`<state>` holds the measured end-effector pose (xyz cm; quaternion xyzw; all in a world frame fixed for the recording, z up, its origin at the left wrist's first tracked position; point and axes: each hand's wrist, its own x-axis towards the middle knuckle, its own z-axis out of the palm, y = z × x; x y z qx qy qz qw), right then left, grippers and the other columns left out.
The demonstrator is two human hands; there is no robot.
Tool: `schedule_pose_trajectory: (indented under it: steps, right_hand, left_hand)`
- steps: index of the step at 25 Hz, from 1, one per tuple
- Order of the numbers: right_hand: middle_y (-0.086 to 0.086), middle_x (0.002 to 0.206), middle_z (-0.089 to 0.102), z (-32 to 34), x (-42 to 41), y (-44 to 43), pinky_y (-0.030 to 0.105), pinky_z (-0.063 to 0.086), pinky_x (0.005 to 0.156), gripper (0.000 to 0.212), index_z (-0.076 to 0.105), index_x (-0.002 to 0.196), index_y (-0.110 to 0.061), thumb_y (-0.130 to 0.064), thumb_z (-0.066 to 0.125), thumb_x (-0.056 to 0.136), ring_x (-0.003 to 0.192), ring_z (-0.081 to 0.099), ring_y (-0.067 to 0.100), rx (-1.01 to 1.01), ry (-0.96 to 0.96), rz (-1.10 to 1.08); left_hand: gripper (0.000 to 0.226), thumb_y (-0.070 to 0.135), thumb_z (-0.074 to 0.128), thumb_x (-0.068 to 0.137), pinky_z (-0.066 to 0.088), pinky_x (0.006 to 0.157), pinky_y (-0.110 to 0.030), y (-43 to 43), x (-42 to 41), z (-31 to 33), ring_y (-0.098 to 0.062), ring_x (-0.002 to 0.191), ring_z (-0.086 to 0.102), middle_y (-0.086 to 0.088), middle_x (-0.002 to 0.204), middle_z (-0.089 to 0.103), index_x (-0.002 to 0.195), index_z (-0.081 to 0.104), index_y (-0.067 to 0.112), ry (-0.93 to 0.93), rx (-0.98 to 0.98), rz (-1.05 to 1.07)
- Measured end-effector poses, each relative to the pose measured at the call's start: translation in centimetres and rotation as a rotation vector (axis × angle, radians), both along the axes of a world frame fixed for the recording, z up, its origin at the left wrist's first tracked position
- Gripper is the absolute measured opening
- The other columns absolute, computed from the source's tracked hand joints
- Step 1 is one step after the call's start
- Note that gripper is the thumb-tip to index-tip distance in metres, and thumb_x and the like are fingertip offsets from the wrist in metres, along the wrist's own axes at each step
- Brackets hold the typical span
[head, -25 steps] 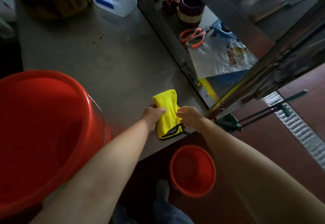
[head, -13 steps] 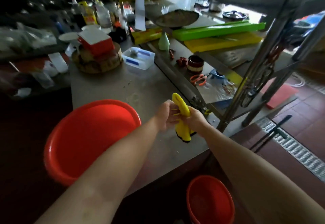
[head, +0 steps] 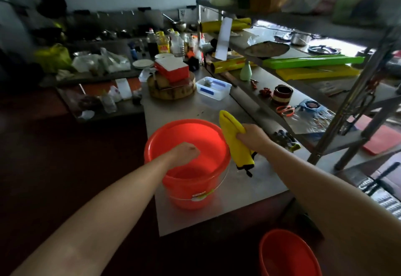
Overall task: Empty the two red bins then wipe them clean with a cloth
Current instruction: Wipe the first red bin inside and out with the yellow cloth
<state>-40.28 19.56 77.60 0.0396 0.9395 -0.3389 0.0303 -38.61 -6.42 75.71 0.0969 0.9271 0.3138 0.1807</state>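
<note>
Right grip point(head: 252, 137) is clenched round the yellow cloth point(head: 233, 145), which hangs folded just beside the right rim of the big red bin point(head: 195, 195). I see that bin standing upright on the steel surface point(head: 256, 189). Over its open mouth sits the left grip point(head: 186, 152), fingers curled under; I cannot tell whether they hold anything. A second red bin point(head: 288, 254) stands on the floor below the surface's near edge, well apart from both grips.
</note>
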Motion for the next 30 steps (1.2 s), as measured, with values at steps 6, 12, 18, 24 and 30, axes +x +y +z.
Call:
schedule_pose_trajectory:
  steps: [6, 12, 18, 24, 30]
  right_hand:
    - [0.009, 0.127, 0.065, -3.2, 3.2, -7.6, 0.038, 0.051, 0.093, 0.039, 0.059, 0.132, -0.018, -0.034, 0.05, 0.098, 0.115, 0.062, 0.032, 0.41, -0.111, 0.401]
    - [0.007, 0.133, 0.061, -6.9, 6.2, -11.2, 0.047, 0.042, 0.102, 0.058, 0.056, 0.139, -0.025, -0.061, 0.036, 0.098, 0.13, 0.045, 0.034, 0.725, -0.03, 0.627]
    - [0.004, 0.127, 0.06, -6.8, 4.2, -12.1, 0.043, 0.037, 0.098, 0.036, 0.066, 0.121, -0.025, -0.043, 0.042, 0.1, 0.125, 0.049, 0.031, 0.616, -0.02, 0.731]
    - [-0.009, 0.1, 0.058, -9.4, 3.9, -12.0, 0.038, 0.036, 0.08, 0.048, 0.041, 0.116, -0.036, -0.071, 0.054, 0.086, 0.097, 0.06, 0.023, 0.489, -0.039, 0.767]
    - [-0.007, 0.114, 0.07, -11.6, 5.2, -12.1, 0.038, 0.045, 0.082, 0.082, 0.036, 0.146, -0.04, -0.088, 0.022, 0.08, 0.1, 0.068, 0.022, 0.652, 0.272, 0.813]
  left_hand:
    - [0.048, 0.056, 0.056, 0.091, 0.031, 0.114, -0.046, -6.6, 4.9, -4.0, -0.02, 0.124, 0.053, 0.005, 0.128, 0.061, 0.13, 0.061, 0.029, 0.041, -0.495, -0.19]
    - [0.048, 0.041, 0.056, 0.098, 0.014, 0.121, -0.044, -7.3, 6.6, -7.3, -0.022, 0.141, 0.036, -0.003, 0.143, 0.05, 0.141, 0.052, 0.019, 0.208, -0.421, -0.073]
    - [0.049, 0.037, 0.059, 0.097, 0.015, 0.123, -0.047, -7.8, 6.8, -8.2, -0.022, 0.151, 0.018, -0.008, 0.155, 0.039, 0.14, 0.052, 0.014, 0.147, -0.275, 0.001]
    - [0.047, 0.037, 0.059, 0.096, 0.011, 0.122, -0.043, -8.3, 7.1, -9.1, -0.022, 0.151, 0.018, -0.006, 0.151, 0.044, 0.137, 0.054, 0.014, 0.241, -0.229, -0.016]
    - [0.034, 0.026, 0.055, 0.099, 0.005, 0.123, -0.046, -10.0, 7.1, -11.7, -0.025, 0.147, 0.029, -0.007, 0.137, 0.056, 0.13, 0.06, 0.014, 0.5, -0.293, -0.127]
